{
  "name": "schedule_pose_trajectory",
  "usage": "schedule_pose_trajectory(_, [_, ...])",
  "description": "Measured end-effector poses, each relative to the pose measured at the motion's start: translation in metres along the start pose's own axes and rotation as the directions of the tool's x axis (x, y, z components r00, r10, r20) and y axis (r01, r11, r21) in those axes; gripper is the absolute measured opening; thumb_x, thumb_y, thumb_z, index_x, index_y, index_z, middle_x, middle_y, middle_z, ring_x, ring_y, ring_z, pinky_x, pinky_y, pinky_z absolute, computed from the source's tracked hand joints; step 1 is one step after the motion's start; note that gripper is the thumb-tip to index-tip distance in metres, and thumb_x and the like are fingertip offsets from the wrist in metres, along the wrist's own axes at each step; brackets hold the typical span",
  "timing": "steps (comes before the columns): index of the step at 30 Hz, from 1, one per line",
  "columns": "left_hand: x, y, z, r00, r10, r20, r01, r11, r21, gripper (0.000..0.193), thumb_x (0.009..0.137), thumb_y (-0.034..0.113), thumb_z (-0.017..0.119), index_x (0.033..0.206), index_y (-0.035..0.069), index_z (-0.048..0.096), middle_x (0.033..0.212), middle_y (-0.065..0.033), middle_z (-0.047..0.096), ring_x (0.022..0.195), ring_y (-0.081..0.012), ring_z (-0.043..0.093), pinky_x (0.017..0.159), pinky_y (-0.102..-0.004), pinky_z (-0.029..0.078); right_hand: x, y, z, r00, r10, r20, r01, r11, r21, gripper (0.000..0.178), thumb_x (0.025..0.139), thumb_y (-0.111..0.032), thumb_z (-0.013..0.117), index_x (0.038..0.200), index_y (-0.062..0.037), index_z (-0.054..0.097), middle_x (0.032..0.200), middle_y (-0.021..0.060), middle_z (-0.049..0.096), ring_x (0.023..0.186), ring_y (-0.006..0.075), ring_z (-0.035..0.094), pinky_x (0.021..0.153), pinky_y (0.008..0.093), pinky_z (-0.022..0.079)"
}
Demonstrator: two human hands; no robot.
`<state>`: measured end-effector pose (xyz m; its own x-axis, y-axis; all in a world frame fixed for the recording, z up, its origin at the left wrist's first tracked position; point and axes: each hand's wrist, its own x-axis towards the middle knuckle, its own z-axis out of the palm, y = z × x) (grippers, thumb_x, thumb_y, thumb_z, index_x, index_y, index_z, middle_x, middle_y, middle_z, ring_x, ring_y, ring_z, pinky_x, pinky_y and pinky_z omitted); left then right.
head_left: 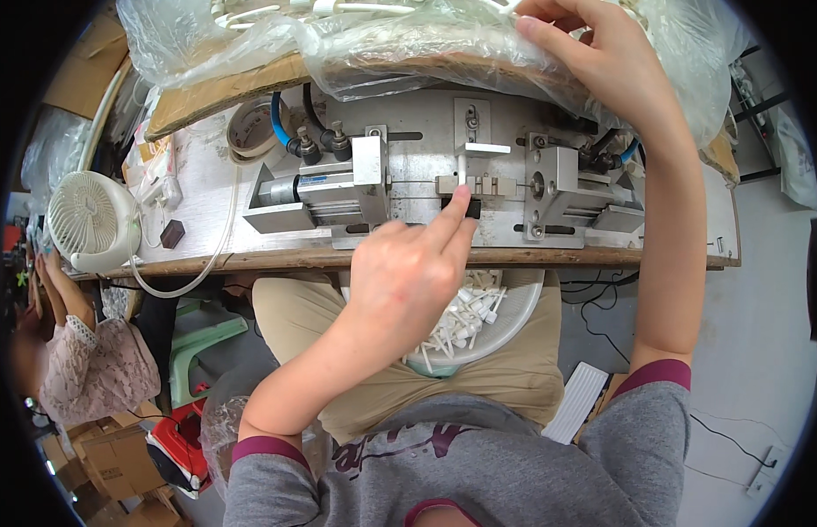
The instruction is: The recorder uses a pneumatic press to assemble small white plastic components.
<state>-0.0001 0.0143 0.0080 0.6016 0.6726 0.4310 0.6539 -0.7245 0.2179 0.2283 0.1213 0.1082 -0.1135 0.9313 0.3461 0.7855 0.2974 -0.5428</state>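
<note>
we could tip the white part (488, 149) at the metal block (507, 186) mid-frame by pressing off-centre with our left hand (404, 270), two fingers extended, our right hand (603, 53) upper right at the clear bag (408, 48), both grips impossible to tell.

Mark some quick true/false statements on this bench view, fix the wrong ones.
1. The left hand is at the small metal fixture. True.
2. The right hand is lower in the picture than the left hand. False: the right hand is higher, at the clear plastic bag.
3. The bowl holds white parts. True.
4. The tape roll lies at the bench's right end. False: the tape roll is on the left part.
5. The fan is white. True.
</note>
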Motion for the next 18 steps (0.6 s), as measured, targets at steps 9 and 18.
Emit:
schedule_pose_trajectory(9, [0.007,-0.004,0.0,1.0,-0.004,0.009,0.005,0.997,-0.08,0.028,0.075,0.016,0.082,0.102,0.009,0.075,0.12,-0.0074,0.073,0.058,-0.0219,0.065,0.058,-0.0309,0.052,-0.058,-0.018,-0.006,0.995,-0.055,0.088,0.002,0.857,0.516,0.03,0.084,-0.006,0.077,0.11,0.0018,0.067,0.093,0.0005,0.068,0.079,0.0057,0.061,0.067,0.0193,0.046])
schedule_pose_trajectory(18, [0.077,-0.052,-0.075,0.955,0.021,-0.296,-0.067,0.987,-0.144,0.029,0.081,0.01,0.082,0.108,0.006,0.074,0.108,-0.0059,0.073,0.074,-0.0109,0.063,0.065,-0.0249,0.049,-0.163,-0.021,0.065,0.947,-0.303,-0.103,0.296,0.952,-0.083,0.032,0.073,0.0,0.078,0.103,0.0012,0.067,0.124,0.0158,0.066,0.095,0.027,0.069,0.077,0.0341,0.058])
